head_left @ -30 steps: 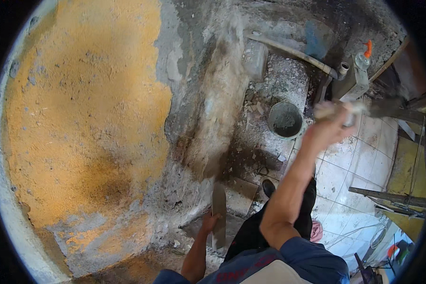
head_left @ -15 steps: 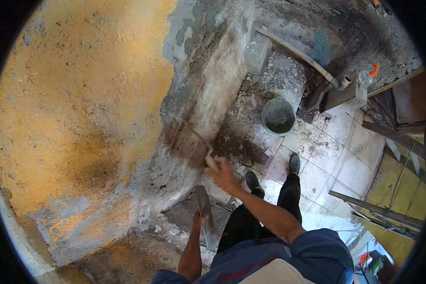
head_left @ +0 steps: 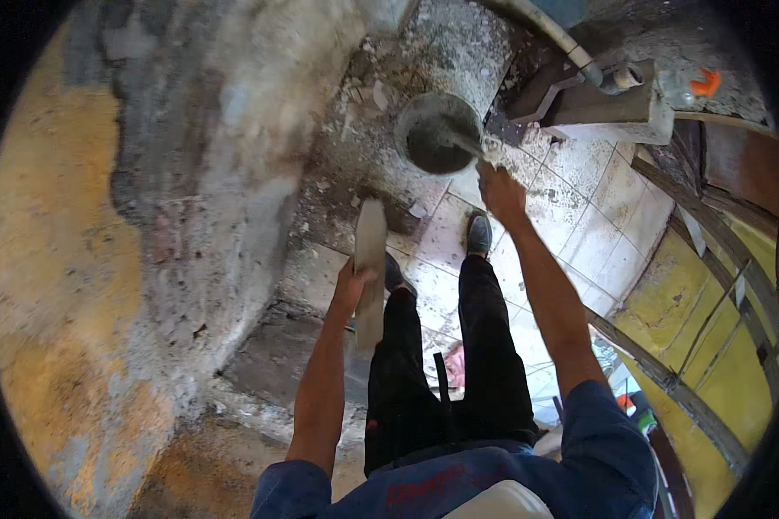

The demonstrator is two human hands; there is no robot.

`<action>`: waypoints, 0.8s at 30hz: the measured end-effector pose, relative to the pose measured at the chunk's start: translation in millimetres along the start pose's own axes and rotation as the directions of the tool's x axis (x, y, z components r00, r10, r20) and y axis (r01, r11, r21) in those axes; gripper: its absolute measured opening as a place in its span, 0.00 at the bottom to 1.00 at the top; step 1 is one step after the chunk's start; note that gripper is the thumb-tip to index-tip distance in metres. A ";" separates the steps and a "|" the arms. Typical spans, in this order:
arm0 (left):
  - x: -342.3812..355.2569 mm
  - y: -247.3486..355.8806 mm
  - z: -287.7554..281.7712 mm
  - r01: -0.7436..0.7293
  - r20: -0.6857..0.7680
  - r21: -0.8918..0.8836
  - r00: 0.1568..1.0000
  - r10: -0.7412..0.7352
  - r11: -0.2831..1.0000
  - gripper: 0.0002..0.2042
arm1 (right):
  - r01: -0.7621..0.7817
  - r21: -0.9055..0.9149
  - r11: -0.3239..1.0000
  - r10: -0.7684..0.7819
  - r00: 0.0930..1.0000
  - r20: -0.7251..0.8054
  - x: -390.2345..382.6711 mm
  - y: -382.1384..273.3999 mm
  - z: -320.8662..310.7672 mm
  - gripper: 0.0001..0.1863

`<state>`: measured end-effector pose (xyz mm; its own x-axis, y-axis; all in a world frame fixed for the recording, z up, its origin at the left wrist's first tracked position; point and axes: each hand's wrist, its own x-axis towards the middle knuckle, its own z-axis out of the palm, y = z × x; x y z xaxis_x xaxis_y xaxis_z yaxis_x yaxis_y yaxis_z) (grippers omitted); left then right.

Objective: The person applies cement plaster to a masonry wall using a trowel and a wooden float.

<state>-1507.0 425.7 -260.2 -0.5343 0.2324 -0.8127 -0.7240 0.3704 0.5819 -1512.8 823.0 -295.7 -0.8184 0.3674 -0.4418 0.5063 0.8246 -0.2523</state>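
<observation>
My left hand is closed on a long, narrow, grey-brown plastering float, held nearly upright in front of my left leg. At the end of my stretched arm, my right hand grips a trowel. The trowel's blade reaches over the rim of a round bucket and into it; its tip blurs against the dark contents. Grey wet-looking mortar lies inside the bucket. My right fingers hide most of the trowel's handle.
A rough wall with yellow paint and bare grey patches rises on the left. Rubble litters the floor by its base. A pipe and a concrete block stand far right. Wooden poles lean at the right.
My right hand has moved with the trowel from the wall, rightward and away, to the bucket. My left hand has raised the float beside my leg. The view has shifted right.
</observation>
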 end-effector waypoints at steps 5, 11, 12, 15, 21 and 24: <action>131.7 -5.6 93.2 0.075 0.079 -0.228 0.995 -0.058 0.971 0.27 | 0.316 -0.251 0.915 -0.284 0.946 0.156 118.0 35.6 60.7 0.15; 213.0 -6.7 154.6 0.114 -0.025 -0.517 0.989 -0.149 0.848 0.22 | 0.407 -0.274 0.871 -0.357 0.909 0.216 147.0 32.6 108.9 0.11; 217.0 -4.0 154.7 0.167 0.056 -0.545 0.985 -0.163 0.822 0.21 | 0.414 -0.274 0.868 -0.362 0.905 0.223 143.2 36.6 111.4 0.11; 226.1 -6.8 145.5 0.250 0.142 -0.468 0.968 -0.207 0.848 0.22 | 0.512 -0.141 0.847 -0.431 0.818 0.380 145.7 43.2 112.7 0.13; 224.3 10.6 162.7 0.216 0.173 -0.479 0.974 -0.150 0.851 0.27 | 0.380 0.161 0.911 -0.412 0.815 0.407 186.8 92.2 109.8 0.25; 202.9 20.3 146.8 0.140 0.044 -0.348 0.990 -0.132 0.927 0.26 | -0.073 0.511 0.856 -0.284 0.761 0.583 172.6 89.7 80.4 0.25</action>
<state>-1566.1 612.4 -417.6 -0.4139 0.2208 -0.8832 -0.8976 0.0625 0.4363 -1586.8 925.8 -463.8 -0.6081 -0.2054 -0.7669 0.6320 0.4593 -0.6242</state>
